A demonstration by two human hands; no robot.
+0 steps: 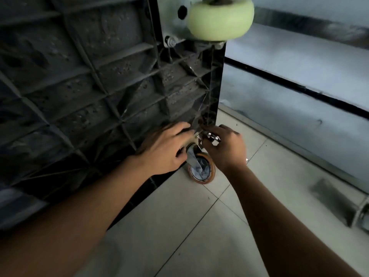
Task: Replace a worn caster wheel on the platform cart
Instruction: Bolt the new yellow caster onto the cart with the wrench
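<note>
The platform cart stands on its edge, its dark ribbed underside facing me. At its lower corner sits a caster with an orange-rimmed wheel resting on the floor. My left hand grips the caster's metal bracket from the left. My right hand holds a shiny metal wrench against the caster's mounting plate. The fastener under the tool is hidden by my fingers. A pale green caster wheel is mounted at the cart's upper corner.
Light floor tiles lie below my arms. A grey wall with a dark stripe runs along the right. A dark metal fitting sits on the floor at the right edge.
</note>
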